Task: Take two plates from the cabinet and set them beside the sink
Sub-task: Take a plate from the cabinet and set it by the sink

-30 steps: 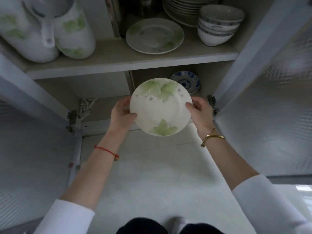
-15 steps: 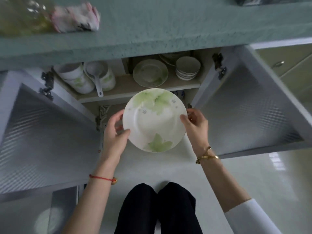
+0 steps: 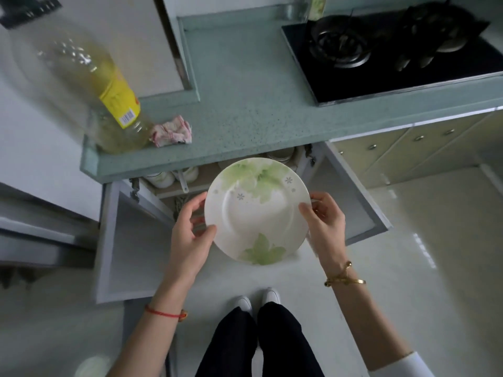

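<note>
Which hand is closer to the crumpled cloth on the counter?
Left. The left hand is below the cloth, slightly right; the right hand is across the plate, much farther right.

Oil bottle (image 3: 109,99) beside crumpled cloth (image 3: 172,131) on countertop (image 3: 245,104); stove (image 3: 394,53) right.

Glossy ceramic plate (image 3: 257,210); speckled matt countertop (image 3: 245,104); clear plastic bottle (image 3: 109,104).

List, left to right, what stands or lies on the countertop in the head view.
Bottle → cloth → stove.
</note>
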Tool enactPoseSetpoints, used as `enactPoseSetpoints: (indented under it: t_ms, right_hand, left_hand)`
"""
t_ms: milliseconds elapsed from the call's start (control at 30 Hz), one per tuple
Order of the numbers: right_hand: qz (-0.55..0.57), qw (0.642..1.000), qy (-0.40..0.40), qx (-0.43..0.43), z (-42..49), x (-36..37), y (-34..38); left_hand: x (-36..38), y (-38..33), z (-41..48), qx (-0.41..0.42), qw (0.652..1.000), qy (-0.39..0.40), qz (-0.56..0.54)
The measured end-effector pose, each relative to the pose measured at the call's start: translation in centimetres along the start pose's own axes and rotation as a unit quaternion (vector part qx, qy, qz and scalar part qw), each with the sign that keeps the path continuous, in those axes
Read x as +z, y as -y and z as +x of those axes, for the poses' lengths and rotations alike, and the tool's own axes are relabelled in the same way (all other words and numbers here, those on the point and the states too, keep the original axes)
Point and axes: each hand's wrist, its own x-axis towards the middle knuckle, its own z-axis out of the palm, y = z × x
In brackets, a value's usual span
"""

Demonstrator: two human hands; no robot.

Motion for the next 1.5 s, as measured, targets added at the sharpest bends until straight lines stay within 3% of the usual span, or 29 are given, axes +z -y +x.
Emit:
enactPoseSetpoints:
  t_ms: [267,600,1000,1500]
  right_hand:
    - [0.045,0.997,-0.057,-0.002,-5.2,-5.2,5.2]
    - [0.096,0.968,-0.231,0.010,-9.8,-13.5,6.9]
    - [0.093,0.895,-0.435,0.021,-10.1,-29.8,5.0]
    - [0.111,0.854,-0.509,0.018,-2.6,-52.5,3.9]
  left_hand:
    - [0.3,-6.9,-2.8,0.025,0.997,0.076,-0.012]
    - [7.2,-12.4,-4.0,0.062,0.969,0.239,-0.004]
    - [26.5,-17.7,-6.3,0.066,0.895,0.440,0.038]
    - [52.7,-24.2,-11.7,0.090,0.861,0.500,0.021]
